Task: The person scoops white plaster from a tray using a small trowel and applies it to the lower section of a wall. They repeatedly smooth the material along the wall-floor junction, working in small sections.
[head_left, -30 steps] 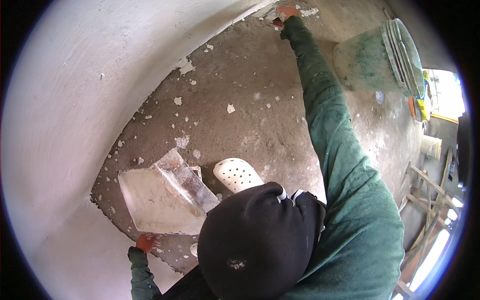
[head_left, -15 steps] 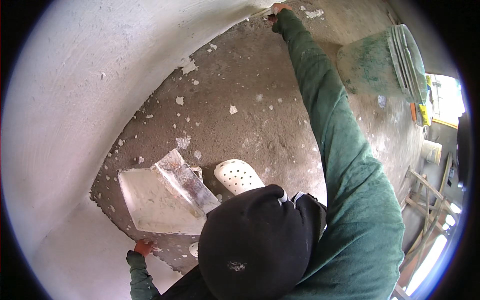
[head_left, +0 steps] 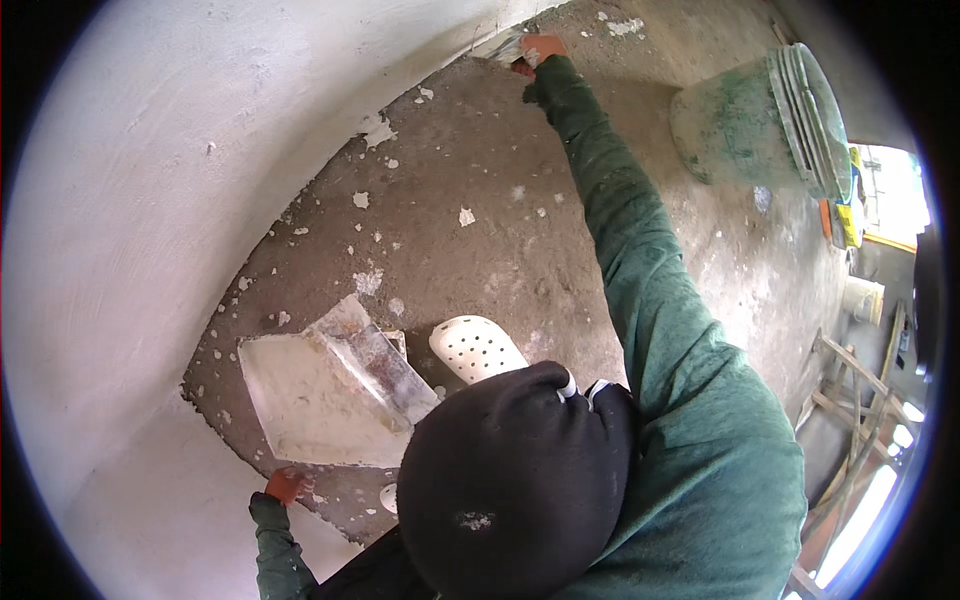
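Observation:
At the far end of my outstretched right arm, my right hand (head_left: 543, 48) is closed around a putty knife (head_left: 497, 45), a flat pale blade whose handle is hidden in the fingers. The blade lies low against the foot of the white plastered wall (head_left: 250, 90). My left hand (head_left: 287, 485) rests at the lower left, by the edge where the floor meets another white wall, its fingers stretched out. Beside it on the floor lies a white, plaster-smeared board (head_left: 310, 400) with a stained angled metal piece (head_left: 380, 370) across it.
Flakes of plaster dot the brown floor (head_left: 500, 240). A green-smeared bucket (head_left: 730, 130) is at the right, with a smaller pale bucket (head_left: 862, 300) beyond. Timber pieces (head_left: 855, 420) stand farther right. A white clog (head_left: 477, 348) shows beside a black cloth-covered shape (head_left: 515, 490).
My right hand has drawn back slightly toward me and left along the wall's foot, bringing more of the blade into view. My left hand has barely moved.

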`<state>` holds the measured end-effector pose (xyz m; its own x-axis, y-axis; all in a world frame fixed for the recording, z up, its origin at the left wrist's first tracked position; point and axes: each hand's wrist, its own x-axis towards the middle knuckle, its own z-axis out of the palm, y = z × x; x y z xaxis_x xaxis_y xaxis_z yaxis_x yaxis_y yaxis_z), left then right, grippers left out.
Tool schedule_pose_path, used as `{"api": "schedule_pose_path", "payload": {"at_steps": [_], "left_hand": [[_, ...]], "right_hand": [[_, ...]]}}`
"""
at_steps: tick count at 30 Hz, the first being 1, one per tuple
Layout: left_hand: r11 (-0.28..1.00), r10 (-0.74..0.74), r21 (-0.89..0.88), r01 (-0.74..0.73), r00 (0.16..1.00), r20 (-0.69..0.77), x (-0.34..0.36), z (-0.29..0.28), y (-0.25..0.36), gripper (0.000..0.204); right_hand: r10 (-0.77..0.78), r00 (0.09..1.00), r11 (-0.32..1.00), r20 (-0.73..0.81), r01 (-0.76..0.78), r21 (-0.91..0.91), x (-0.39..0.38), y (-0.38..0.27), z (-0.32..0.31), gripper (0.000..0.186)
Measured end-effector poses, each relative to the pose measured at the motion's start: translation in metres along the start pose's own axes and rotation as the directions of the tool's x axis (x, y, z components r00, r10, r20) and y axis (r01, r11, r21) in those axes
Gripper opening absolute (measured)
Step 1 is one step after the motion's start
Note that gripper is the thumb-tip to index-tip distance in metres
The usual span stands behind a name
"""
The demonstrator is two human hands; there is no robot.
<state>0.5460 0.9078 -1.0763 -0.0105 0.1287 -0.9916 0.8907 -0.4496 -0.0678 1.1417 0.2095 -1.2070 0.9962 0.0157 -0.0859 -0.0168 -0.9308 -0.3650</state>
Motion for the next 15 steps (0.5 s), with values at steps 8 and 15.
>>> {"api": "schedule_pose_path", "payload": {"at_steps": [8,15], "left_hand": [[0.998,-0.048,-0.050,0.049,0.999,0.019,0.003,-0.003,-0.050,0.022],[0.997,0.001,0.071,-0.003,1.000,0.022,-0.009,-0.002,-0.050,0.022]], "right_hand": [[-0.021,1.000,0.893,0.020,0.010,0.450,0.033,-0.037,-0.011,0.026],[-0.377,0.922,0.852,-0.087,0.308,-0.423,-0.073,-0.058,-0.031,0.023]]}}
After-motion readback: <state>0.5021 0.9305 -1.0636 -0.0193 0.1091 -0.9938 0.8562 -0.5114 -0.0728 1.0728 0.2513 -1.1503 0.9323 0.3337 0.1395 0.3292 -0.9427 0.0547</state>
